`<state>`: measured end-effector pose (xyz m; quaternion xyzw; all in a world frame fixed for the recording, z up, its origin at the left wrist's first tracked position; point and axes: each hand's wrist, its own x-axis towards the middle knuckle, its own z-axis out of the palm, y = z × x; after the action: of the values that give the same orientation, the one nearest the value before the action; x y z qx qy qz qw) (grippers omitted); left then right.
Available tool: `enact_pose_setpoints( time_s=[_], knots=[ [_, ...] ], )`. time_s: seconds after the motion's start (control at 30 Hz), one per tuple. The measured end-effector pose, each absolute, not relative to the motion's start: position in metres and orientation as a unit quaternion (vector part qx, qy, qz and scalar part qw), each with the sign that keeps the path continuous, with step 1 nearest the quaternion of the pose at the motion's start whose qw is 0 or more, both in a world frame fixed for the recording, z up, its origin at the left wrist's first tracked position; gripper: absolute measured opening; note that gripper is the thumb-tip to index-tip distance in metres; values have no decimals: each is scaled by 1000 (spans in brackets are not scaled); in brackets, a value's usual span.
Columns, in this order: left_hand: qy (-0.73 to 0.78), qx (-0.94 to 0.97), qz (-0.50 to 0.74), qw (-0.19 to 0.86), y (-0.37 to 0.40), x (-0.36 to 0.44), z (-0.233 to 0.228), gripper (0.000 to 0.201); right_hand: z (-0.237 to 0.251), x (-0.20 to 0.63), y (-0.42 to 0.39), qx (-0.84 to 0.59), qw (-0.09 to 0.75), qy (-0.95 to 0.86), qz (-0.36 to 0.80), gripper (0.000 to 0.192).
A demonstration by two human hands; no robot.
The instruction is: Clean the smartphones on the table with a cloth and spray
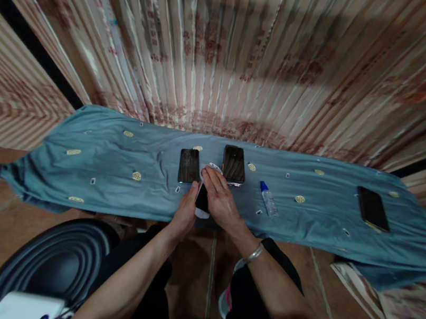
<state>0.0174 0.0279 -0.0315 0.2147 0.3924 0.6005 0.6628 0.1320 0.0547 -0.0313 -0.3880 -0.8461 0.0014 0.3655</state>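
My left hand (pixel 187 204) grips a phone (pixel 202 198) by its left side, near the front edge of the cloth-covered table. The phone has a dark screen and a white part at its lower end. Across its upper right lies my right hand (pixel 220 195), fingers stretched out and close together; whether anything is under them is hidden. A pale piece with dark marks (pixel 215 167) shows just beyond those fingertips. Close by, a dark phone (pixel 188 166) lies to the left, and a stack of phones (pixel 234 164) sits behind my right hand.
A clear bottle with a blue cap (pixel 268 200) lies right of my hands. Another dark phone (pixel 372 209) rests far right on the blue-green cloth (pixel 321 213). A striped curtain (pixel 225 76) hangs behind. Black basins (pixel 57 264) and a white device (pixel 28 309) are at lower left.
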Motion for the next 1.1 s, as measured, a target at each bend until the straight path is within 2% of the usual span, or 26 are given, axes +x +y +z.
enact_pose_setpoints(
  time_s=[0.2, 0.57, 0.73, 0.97, 1.1],
  knots=[
    [410, 289, 587, 636, 21, 21, -24, 41, -31, 140, 63, -407, 372, -834, -12, 53],
    [421, 288, 565, 648, 16, 22, -15, 39, -23, 148, 68, -425, 368, -827, 16, 55],
    [426, 274, 544, 669, 16, 22, -12, 50, -27, 153, 72, -445, 366, -817, 21, 53],
    [410, 269, 550, 676, 18, 17, -9, 55, -39, 159, 76, -492, 380, -778, 97, 49],
    [391, 270, 554, 684, 20, 16, -10, 58, -44, 160, 80, -522, 439, -706, 189, 44]
  ],
)
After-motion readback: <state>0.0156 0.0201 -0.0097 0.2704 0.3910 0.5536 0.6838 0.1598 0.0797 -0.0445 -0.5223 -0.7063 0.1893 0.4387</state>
